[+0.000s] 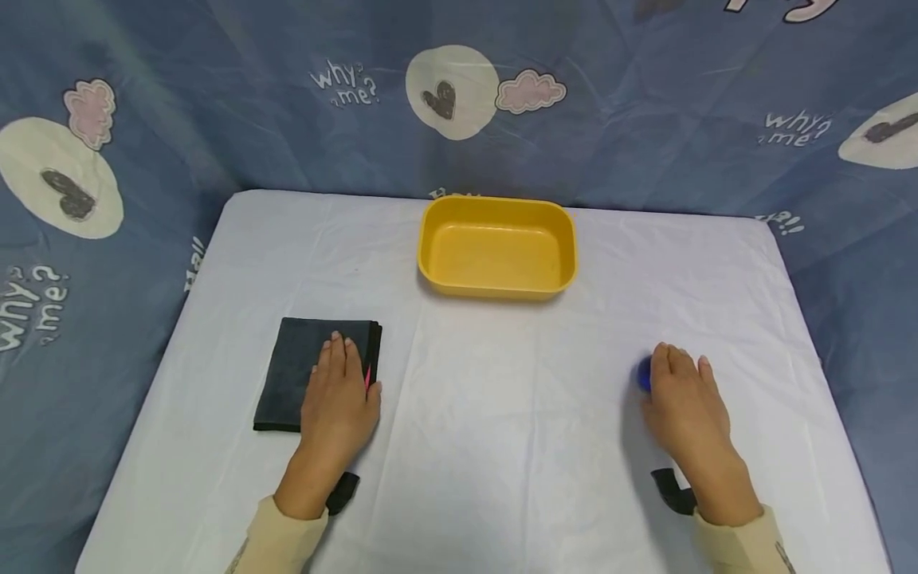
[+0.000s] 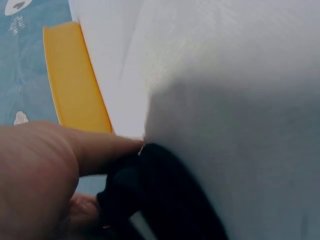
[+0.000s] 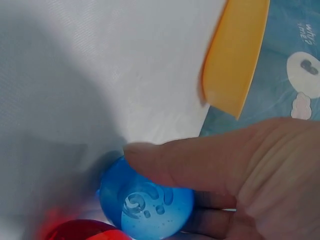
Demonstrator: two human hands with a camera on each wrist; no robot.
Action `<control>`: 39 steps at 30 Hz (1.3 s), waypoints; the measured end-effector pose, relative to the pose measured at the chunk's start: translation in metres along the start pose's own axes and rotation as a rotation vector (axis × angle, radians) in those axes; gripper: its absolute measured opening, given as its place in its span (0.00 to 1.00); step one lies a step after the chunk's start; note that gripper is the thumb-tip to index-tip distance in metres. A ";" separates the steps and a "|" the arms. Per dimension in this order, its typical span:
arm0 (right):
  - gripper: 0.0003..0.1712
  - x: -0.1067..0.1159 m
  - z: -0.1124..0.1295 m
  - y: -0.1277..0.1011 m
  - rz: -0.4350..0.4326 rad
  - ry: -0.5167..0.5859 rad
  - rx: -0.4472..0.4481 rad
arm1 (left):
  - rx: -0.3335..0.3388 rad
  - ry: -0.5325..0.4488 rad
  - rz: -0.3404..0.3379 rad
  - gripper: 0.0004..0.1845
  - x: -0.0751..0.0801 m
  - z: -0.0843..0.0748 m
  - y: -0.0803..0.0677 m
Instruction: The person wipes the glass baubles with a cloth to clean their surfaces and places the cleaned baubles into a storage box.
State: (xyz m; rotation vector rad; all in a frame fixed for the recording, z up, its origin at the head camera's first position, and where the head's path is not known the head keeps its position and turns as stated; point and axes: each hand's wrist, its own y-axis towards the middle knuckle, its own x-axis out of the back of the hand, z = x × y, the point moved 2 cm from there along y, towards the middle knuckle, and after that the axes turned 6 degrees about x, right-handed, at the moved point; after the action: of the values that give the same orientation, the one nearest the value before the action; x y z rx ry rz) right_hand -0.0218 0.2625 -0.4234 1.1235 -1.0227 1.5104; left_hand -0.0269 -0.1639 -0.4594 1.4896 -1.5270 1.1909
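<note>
Head view leads: left hand (image 1: 339,402) on a dark folded piece (image 1: 294,383), right hand (image 1: 687,406) at a blue round piece (image 1: 644,375)

Both sides busy here! On the left, straight fingers lie across the dark folded piece, thumb by its right edge, where 1 pink sliver (image 1: 368,376) peeps out. Over to the right, the blue round piece pokes out beside the right hand, on the right half of the white cloth (image 1: 473,414), well apart from the yellow tub (image 1: 497,292) at the back. The risk I see on the left: a sideways push could rumple that cloth or fan the layers apart.

Left wrist view now: the thumb tip meets the dark edge, but it's murky; whether the fingers pinch from below, I cannot tell. A thumb catching just 1 layer could let the rest slide.

Right wrist view, and it's a clear hold! Thumb and fingers clamp the glossy blue round piece, with 1 red piece (image 3: 87,231) just beside it. Smooth, curved sides could squirt from a lopsided pinch, and a low swing could knock the red piece rolling.
</note>
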 end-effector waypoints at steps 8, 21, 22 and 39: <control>0.30 -0.004 -0.001 0.005 -0.091 -0.047 0.021 | -0.051 0.031 -0.106 0.29 -0.001 -0.004 0.004; 0.20 -0.003 -0.002 0.014 -0.042 -0.097 0.019 | -0.008 -0.104 -0.102 0.31 0.005 0.008 0.002; 0.20 -0.003 -0.001 0.015 -0.036 -0.100 0.024 | 0.012 -0.140 -0.092 0.31 0.007 0.011 0.002; 0.25 -0.006 0.033 0.016 0.060 -0.007 -0.033 | 0.182 -0.679 0.061 0.25 0.036 0.007 -0.010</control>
State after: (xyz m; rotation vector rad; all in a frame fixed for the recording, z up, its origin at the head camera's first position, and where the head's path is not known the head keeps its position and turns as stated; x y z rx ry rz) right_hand -0.0313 0.2269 -0.4235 1.0845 -1.0909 1.5321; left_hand -0.0206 -0.1830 -0.4267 2.1258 -1.9395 0.9133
